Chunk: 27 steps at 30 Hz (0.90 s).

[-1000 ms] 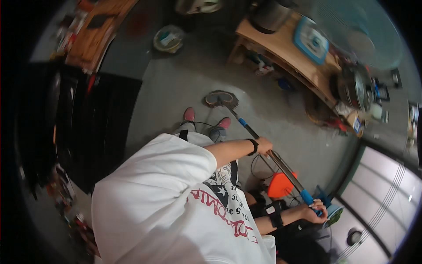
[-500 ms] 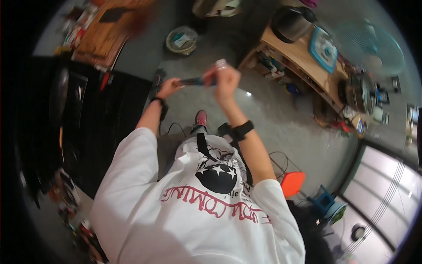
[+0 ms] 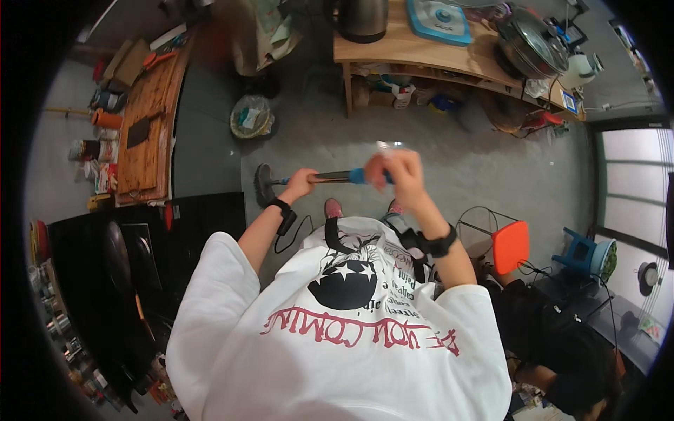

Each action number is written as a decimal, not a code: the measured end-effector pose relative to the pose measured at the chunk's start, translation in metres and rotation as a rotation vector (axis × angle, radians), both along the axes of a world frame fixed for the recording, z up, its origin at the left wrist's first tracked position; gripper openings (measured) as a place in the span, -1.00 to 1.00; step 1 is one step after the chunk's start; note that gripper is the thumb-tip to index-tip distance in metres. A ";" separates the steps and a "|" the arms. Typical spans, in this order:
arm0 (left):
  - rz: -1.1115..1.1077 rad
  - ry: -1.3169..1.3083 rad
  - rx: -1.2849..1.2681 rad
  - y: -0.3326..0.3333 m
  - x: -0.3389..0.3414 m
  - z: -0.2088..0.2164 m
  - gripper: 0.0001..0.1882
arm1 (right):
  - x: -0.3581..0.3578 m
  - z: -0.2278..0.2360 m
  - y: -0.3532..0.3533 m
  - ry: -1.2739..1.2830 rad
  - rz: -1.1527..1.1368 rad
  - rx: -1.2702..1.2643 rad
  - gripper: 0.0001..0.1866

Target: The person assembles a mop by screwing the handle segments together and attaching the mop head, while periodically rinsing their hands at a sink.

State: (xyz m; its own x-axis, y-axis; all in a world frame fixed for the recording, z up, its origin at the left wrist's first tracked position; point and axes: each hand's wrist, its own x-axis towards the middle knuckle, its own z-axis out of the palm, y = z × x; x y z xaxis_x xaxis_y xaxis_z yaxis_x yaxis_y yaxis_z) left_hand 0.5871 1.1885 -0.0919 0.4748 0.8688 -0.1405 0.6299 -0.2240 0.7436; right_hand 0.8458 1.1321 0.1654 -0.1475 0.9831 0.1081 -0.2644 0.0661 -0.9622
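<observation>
A long-handled tool (image 3: 335,177) with a thin pole and a blue grip lies crosswise in front of me. At its left end is a dark oval head (image 3: 264,185), perhaps a brush; its exact kind I cannot make out. My left hand (image 3: 301,182) is closed round the pole near that head. My right hand (image 3: 401,172), slightly blurred, is closed at the blue grip on the other end. Something small, clear and shiny (image 3: 390,145) shows just above the right hand's fingers. Both wrists wear black bands. The tool is held above the grey floor (image 3: 309,151).
A wooden table (image 3: 407,52) ahead bears a kettle (image 3: 362,19) and a lidded pot (image 3: 535,43). Beyond the tool's head stands a lined waste bin (image 3: 250,117). A black counter (image 3: 203,231) lies left. An orange-seated chair (image 3: 510,248) and a blue stool (image 3: 577,254) stand right.
My view has turned and shifted, so the table now lies straight ahead. The tool's dark head now shows clearly beyond my left hand. Both hands remain on the tool.
</observation>
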 end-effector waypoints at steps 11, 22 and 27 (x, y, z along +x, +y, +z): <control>-0.791 0.054 -0.086 -0.061 0.360 0.051 -0.74 | 0.220 0.054 -0.173 -0.021 -1.002 0.468 -0.56; -0.901 0.068 -0.192 -0.150 0.520 0.073 -0.78 | 0.306 0.064 -0.243 -0.387 -1.984 0.493 -0.68; -0.712 0.019 -0.257 -0.114 0.487 0.059 -0.72 | 0.318 0.053 -0.196 -0.229 -1.667 0.524 -0.66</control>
